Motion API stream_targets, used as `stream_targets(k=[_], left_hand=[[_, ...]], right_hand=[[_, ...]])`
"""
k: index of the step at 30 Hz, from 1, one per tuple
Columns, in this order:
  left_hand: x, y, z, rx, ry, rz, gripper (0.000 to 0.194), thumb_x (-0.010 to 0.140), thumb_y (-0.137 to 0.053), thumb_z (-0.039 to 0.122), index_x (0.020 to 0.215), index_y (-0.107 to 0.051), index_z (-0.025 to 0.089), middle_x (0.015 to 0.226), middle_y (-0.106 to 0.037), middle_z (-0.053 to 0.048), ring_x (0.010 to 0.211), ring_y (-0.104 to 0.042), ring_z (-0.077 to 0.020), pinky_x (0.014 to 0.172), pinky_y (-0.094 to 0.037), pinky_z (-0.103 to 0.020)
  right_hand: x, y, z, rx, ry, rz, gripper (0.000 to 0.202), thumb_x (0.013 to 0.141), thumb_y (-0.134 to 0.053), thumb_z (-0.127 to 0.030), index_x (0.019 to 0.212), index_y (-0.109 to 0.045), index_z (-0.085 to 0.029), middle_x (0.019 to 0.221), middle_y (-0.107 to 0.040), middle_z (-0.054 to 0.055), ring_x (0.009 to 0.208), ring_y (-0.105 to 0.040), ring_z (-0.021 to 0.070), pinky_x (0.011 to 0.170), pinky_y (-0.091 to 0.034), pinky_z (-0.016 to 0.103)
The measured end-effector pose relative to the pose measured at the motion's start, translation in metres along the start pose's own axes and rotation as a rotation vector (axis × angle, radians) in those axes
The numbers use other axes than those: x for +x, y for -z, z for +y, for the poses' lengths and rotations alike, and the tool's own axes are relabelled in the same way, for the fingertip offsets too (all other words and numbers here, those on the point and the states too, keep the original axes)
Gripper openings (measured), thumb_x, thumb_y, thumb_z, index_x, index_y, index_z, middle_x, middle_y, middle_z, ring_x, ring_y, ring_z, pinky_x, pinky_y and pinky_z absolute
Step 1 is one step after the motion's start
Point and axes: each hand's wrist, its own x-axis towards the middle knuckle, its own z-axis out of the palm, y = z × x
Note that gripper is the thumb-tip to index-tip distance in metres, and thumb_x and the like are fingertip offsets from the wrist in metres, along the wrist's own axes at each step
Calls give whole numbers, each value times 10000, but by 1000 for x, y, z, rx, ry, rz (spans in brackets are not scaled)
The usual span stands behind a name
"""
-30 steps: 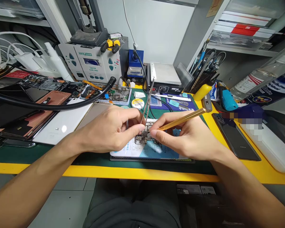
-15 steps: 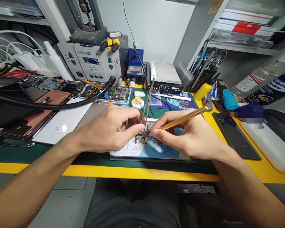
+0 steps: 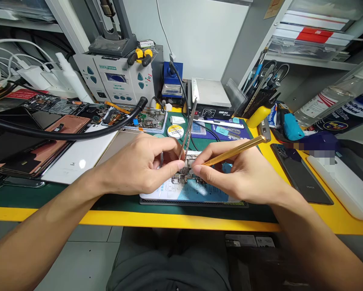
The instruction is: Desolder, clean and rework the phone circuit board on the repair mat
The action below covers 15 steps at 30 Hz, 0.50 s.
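Observation:
Tweezers (image 3: 188, 131) stand steeply between the thumb and fingers of my left hand (image 3: 147, 163), which is closed on them. My right hand (image 3: 232, 173) pinches a slim gold pen-like tool (image 3: 236, 151), its back end pointing up to the right. The tool's tip is hidden behind my fingers. Between both hands lies a small phone circuit board (image 3: 184, 176), partly covered by my fingertips. Under the board is a white and blue flat pad (image 3: 199, 195) on the green mat (image 3: 117, 202). Whether the tips touch the board I cannot tell.
A thick black hose (image 3: 78, 134) crosses the left side above phone parts (image 3: 45, 141). Behind stand a grey hot air station (image 3: 120, 81) and a heating plate unit (image 3: 211, 95). At the right lie a dark phone (image 3: 301, 173) and a white case (image 3: 341, 186).
Almost nothing differs. Both hands keep their place over the board, with the tweezers and the gold tool held at nearly the same angles.

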Motion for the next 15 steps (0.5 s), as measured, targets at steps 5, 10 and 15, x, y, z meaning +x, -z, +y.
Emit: stream_targets(k=[5,10,15], left_hand=[[0,-1,-1,-7,-23,8,180,994,-697,306,847,-744,213,669,-699,69,547,-605,-78,534,-462,-199],[-1,-2,-2,-5,-46,14,155,993,-708,281,864,-754,209,669,-695,74,545,-598,-67,533,-466,-182],[-2,-1,-1,0,-55,26,137,991,-724,264,874,-760,203,673,-691,76,554,-603,-62,543,-473,-168]], right_hand=[[-1,0,1,-9,3,1,72,867,-770,-147,806,-777,-185,630,-684,-28,534,-543,103,485,-405,226],[-1,-1,2,4,26,-3,92,875,-754,-119,806,-771,-177,607,-655,-54,501,-502,82,489,-414,221],[0,0,2,-5,31,0,86,873,-765,-114,810,-776,-173,662,-718,-29,566,-570,102,513,-431,225]])
